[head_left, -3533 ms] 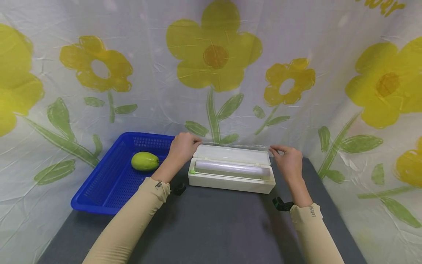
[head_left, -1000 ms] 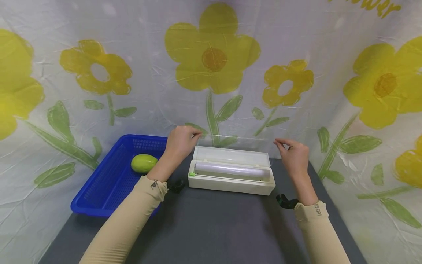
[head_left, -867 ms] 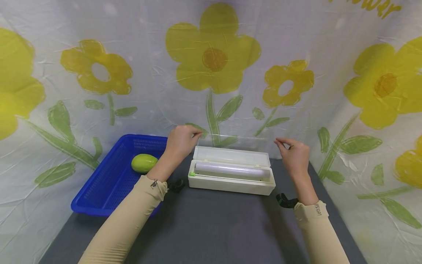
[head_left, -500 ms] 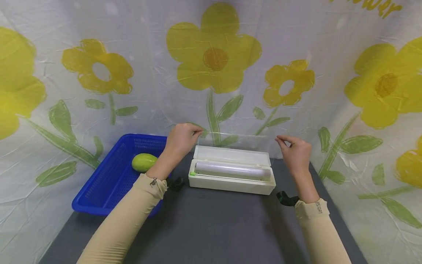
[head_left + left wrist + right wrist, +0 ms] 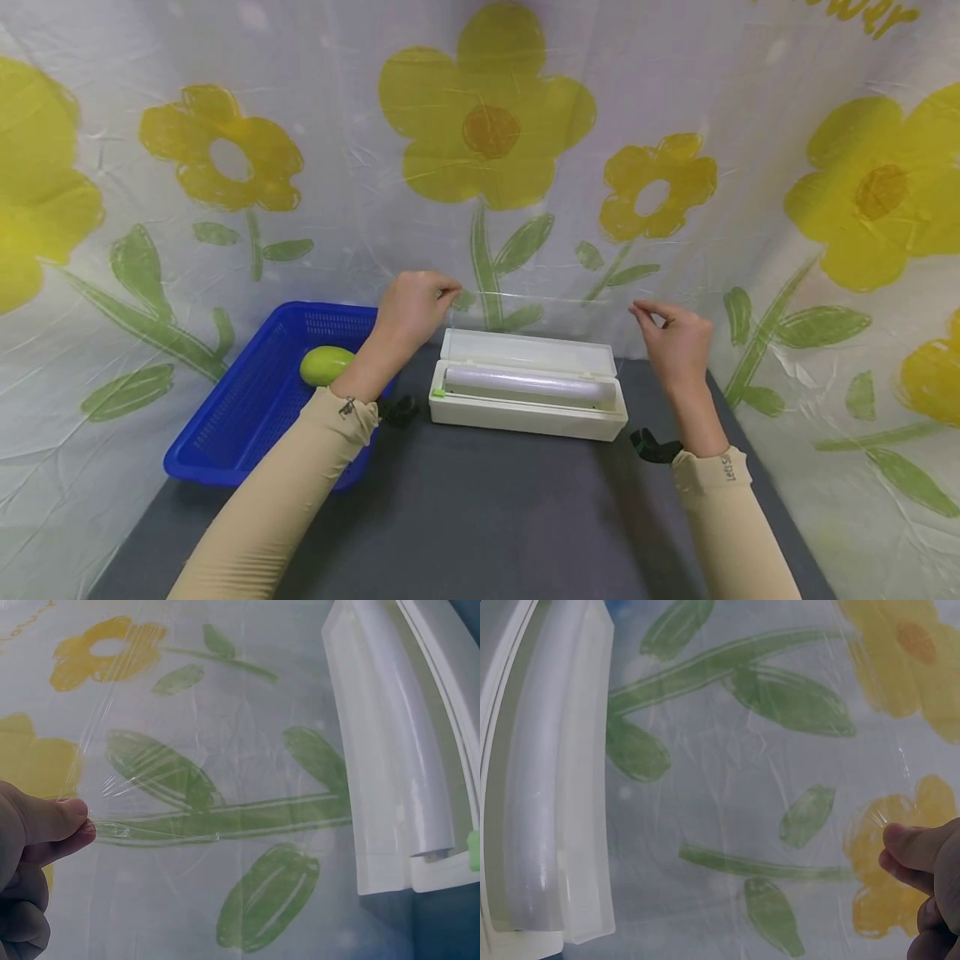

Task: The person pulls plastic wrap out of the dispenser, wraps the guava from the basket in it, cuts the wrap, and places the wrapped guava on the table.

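A sheet of clear cling film (image 5: 540, 297) stretches between my two raised hands, behind and above a white dispenser box (image 5: 525, 422). My left hand (image 5: 412, 310) pinches one corner of it between thumb and fingertips; in the left wrist view the film (image 5: 150, 827) creases out from that pinch. The opposite corner is pinched by my right hand (image 5: 681, 343), also visible in the right wrist view as a hand (image 5: 934, 862) with small wrinkles at the fingertips. Inside the box lies the film roll (image 5: 528, 387), with the lid (image 5: 528, 353) tipped back.
At the left, a blue plastic basket (image 5: 217, 475) holds a green, oval fruit (image 5: 326, 366), partly covered by my left forearm. A small green piece (image 5: 438, 392) sits at the box's left end. Behind the dark tabletop (image 5: 480, 517) hangs a flower-printed sheet (image 5: 345, 242).
Both hands have risen from just behind the lid and spread slightly apart, drawing the film's edge upward. The box and basket stay put.
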### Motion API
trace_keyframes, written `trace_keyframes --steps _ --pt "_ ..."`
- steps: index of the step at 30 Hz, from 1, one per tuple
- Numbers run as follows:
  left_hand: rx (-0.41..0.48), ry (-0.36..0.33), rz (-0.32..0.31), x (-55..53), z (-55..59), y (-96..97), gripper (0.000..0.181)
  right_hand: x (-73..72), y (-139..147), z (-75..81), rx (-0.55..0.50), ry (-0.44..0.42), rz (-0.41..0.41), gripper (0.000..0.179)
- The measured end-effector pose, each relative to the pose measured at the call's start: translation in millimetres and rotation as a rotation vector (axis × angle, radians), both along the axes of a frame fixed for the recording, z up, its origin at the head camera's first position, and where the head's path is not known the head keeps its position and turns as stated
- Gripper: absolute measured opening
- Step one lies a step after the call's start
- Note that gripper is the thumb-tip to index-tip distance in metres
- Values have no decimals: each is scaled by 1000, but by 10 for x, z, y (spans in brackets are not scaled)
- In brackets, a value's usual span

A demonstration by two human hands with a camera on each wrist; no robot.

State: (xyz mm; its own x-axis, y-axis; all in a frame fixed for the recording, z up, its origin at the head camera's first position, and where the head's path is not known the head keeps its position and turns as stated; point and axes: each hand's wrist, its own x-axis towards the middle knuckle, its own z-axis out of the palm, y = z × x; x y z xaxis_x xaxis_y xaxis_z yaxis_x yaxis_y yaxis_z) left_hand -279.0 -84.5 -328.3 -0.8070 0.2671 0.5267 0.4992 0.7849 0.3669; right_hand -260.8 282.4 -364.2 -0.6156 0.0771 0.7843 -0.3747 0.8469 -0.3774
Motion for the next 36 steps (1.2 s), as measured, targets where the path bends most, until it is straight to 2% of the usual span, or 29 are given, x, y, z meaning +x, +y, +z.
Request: trace_keyframes --steps 17,36 --pt "12 23 25 11 56 -1 18 16 1 68 -10 42 3 11" --pt "13 47 26 64 192 -3 17 21 -24 136 -19 74 -11 13"
